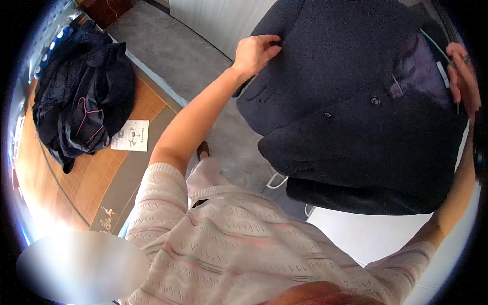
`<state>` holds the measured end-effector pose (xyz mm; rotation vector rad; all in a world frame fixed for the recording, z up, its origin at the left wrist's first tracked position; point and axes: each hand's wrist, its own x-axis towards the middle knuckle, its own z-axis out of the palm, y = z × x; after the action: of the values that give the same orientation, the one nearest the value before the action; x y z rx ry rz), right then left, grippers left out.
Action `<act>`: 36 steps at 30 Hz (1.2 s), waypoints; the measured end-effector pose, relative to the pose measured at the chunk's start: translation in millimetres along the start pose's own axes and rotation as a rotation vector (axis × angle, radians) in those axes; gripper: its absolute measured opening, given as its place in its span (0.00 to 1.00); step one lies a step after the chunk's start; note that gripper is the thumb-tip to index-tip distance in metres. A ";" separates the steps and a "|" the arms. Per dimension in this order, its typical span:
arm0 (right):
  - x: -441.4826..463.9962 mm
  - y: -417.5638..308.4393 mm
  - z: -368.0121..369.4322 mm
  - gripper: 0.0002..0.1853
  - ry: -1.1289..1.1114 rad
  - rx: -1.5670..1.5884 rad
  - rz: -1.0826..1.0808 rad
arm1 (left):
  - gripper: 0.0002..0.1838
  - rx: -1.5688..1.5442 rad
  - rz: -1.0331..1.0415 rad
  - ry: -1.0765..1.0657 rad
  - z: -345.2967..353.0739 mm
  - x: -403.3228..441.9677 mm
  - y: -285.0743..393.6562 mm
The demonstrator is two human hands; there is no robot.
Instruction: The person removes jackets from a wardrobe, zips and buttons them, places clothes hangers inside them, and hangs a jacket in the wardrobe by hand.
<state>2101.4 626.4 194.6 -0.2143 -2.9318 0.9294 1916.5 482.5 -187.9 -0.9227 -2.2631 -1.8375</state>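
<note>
A dark blazer (351, 107) with a purple lining (419, 73) and two visible buttons is spread out on the right side of the view, its collar toward the right edge. My left hand (255, 55) pinches the cloth along its upper left edge, thumb and fingertips closed on it. At the collar end my right hand (463, 76) has its fingers curled around the neck of a thin pale-green hanger (432, 41) that sits inside the blazer; part of that grip is hidden at the dark frame edge.
To the left, a pile of dark clothes (81, 91) with a pink hanger (87, 114) lies on a wooden mat (86, 178), beside a printed card (133, 135). A white surface (361, 229) is below the blazer. Grey floor (162, 46) and a pale cabinet front (218, 23) lie beyond.
</note>
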 end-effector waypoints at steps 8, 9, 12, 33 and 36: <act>79.7 68.4 -63.1 0.23 0.183 -0.344 0.218 | 0.16 -0.060 0.028 0.100 16.4 93.7 -39.1; 91.0 69.0 -64.4 0.22 0.178 -0.316 0.187 | 0.16 -0.026 0.078 0.124 14.6 102.1 -35.8; 124.6 66.4 -60.1 0.18 0.104 -0.163 0.050 | 0.14 0.090 0.176 0.232 9.7 134.0 -44.9; 320.7 56.0 -38.9 0.15 -0.145 -0.087 -0.335 | 0.08 0.356 -0.140 0.649 15.8 187.2 -157.0; 349.4 59.8 -36.2 0.15 -0.171 0.020 -0.282 | 0.07 0.307 -0.084 0.681 7.4 200.9 -142.4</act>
<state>1766.3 747.6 194.5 0.2868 -2.9914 0.9754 1684.4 554.8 -227.6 -0.1171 -2.0547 -1.4553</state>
